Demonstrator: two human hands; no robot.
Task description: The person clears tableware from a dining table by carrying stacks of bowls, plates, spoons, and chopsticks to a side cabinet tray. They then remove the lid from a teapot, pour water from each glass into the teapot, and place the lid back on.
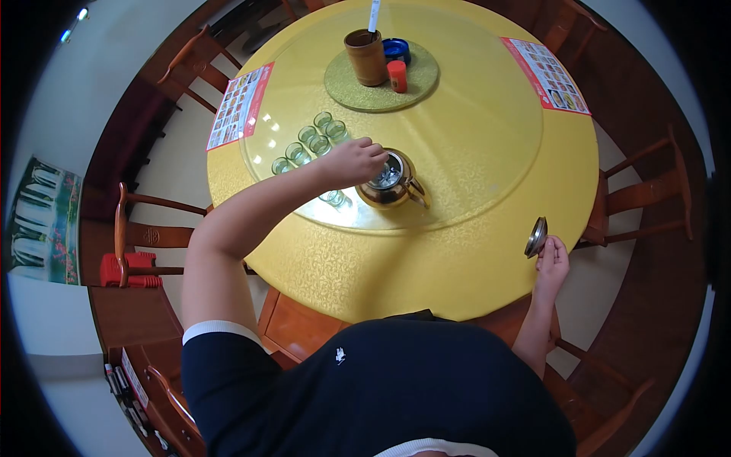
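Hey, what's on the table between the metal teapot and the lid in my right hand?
In the head view, nothing stands between the teapot and the lid, only the glass turntable and yellow tablecloth.

Brown holder (366, 62), blue dish (397, 50), red container (397, 77) on round green mat (381, 101), two printed sheets (241, 106), wooden chairs (156, 235)

Pot (384, 199) partly hidden by left hand (355, 163), menu print (550, 75) too small to read
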